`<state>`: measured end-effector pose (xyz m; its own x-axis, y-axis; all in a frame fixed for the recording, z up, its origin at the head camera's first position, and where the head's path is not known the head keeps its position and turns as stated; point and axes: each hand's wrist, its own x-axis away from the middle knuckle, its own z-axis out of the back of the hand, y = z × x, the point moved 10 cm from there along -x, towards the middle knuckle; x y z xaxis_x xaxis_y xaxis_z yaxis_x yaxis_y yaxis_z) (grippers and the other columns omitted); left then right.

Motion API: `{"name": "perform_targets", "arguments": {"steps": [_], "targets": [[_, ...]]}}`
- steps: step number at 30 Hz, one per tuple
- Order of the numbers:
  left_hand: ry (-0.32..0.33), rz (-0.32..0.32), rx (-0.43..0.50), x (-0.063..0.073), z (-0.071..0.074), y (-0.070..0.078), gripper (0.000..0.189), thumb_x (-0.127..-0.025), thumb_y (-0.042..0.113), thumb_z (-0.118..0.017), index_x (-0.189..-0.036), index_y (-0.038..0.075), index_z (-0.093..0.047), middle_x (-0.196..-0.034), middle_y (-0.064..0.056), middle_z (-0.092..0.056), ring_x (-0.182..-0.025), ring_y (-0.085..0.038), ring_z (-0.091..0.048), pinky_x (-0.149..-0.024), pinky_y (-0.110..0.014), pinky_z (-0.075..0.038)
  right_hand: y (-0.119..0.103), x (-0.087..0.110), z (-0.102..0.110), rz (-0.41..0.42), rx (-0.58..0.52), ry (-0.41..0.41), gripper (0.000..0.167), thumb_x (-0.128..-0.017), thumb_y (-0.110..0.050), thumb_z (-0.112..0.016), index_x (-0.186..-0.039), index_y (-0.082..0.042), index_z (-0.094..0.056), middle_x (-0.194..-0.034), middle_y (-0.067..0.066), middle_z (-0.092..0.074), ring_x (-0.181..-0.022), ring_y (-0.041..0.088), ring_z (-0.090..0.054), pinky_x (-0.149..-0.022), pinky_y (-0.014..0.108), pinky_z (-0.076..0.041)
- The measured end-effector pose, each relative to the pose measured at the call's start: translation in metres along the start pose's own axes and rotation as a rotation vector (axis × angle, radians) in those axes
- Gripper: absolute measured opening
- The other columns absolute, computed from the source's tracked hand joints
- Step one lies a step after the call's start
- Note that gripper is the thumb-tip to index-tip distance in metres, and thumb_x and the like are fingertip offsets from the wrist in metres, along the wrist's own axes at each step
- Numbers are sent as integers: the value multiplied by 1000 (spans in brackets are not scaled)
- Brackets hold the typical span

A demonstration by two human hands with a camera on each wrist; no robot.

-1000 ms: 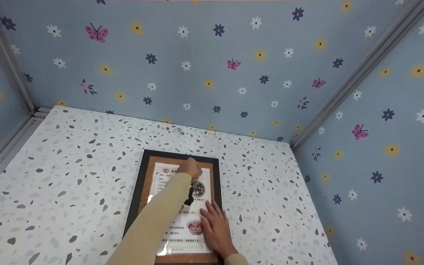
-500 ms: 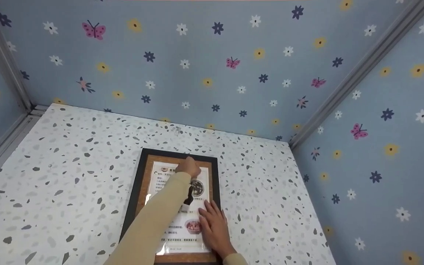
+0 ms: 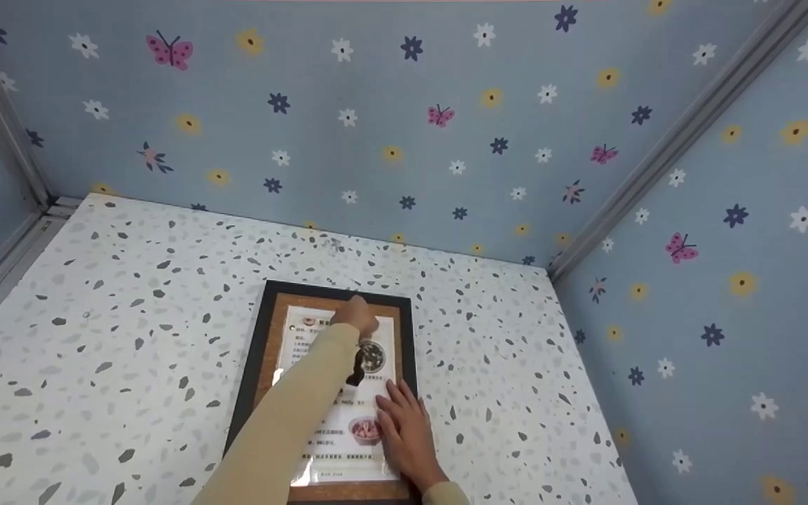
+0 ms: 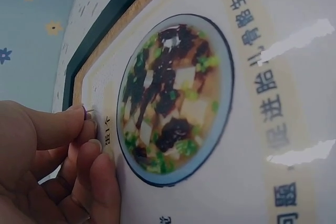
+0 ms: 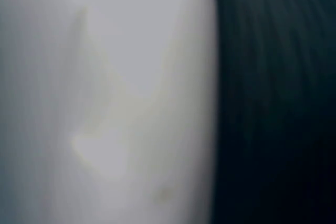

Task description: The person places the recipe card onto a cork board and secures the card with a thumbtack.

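A laminated printed sheet (image 3: 334,459) with food pictures lies on a black-framed cork board (image 3: 348,491). At the sheet's upper part, my left hand (image 3: 357,317) pinches a thumbtack (image 4: 88,111) between thumb and forefinger. The tack shows a purple edge and a thin metal point turned toward the sheet; whether it touches is hard to tell. My right hand (image 3: 409,436) rests with extended fingers on the sheet's lower right side and the frame beside it. A bowl picture (image 4: 176,98) fills the middle of the left wrist view. The right wrist view is blurred, with no clear hand.
The board lies on a white speckled table (image 3: 130,337). Behind it and at both sides rise blue panels (image 3: 369,140) with flowers and butterflies, joined by grey metal posts (image 3: 684,140). A small round dark-and-white spot (image 3: 292,327) shows at the sheet's upper left.
The head view has drifted slightly, so the board and table sit a little further left and up. Both hands keep their places on the board.
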<state>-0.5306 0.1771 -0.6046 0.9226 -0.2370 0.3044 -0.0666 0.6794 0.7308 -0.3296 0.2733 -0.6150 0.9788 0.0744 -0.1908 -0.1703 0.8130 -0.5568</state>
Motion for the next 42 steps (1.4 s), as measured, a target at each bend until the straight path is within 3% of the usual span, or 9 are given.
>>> {"name": "perform_targets", "arguments": {"steps": [6,11,16,27,36,42], "targets": [[17,14,-19,-3,-2,2,32,-92,8,-63,-119,-6,-55,-102,-17,-63,-80,-30,-58,-72,-44,-49,3,-1,1,-5,3,-4,40,-105,-34,-45,-132,-13,-65,-151,4,-44,-144,30,-29,-110,65,-19],[31,-2,-41,-2,-6,3,44,-93,11,-63,-129,-9,-50,-117,-22,-63,-94,-33,-62,-81,-48,-51,3,3,3,11,-2,27,38,-104,-32,-48,-130,-12,-66,-150,5,-47,-143,32,-32,-109,66,-20],[30,0,-71,3,-11,-3,35,-95,11,-62,-124,-6,-56,-114,-20,-65,-101,-36,-63,-84,-49,-51,5,9,-5,-30,-19,-10,39,-104,-35,-47,-130,-13,-66,-151,3,-45,-144,29,-30,-110,65,-18],[48,22,-96,-8,-6,1,32,-96,12,-60,-123,-5,-57,-112,-19,-66,-104,-37,-63,-87,-52,-50,0,1,1,-11,-1,-4,37,-102,-33,-51,-131,-15,-66,-151,2,-45,-144,28,-30,-111,64,-19],[52,15,-70,-4,1,6,25,-95,7,-59,-117,-5,-59,-109,-20,-65,-99,-35,-62,-85,-49,-50,1,-3,-2,-58,-6,-37,38,-101,-34,-53,-133,-17,-64,-154,-1,-41,-147,25,-25,-113,61,-15],[46,33,-58,-6,-3,3,28,-94,6,-60,-119,-5,-58,-112,-20,-64,-98,-34,-61,-82,-48,-50,3,0,-2,-32,12,-18,36,-99,-30,-56,-131,-16,-65,-153,0,-42,-145,27,-27,-112,62,-17]]}}
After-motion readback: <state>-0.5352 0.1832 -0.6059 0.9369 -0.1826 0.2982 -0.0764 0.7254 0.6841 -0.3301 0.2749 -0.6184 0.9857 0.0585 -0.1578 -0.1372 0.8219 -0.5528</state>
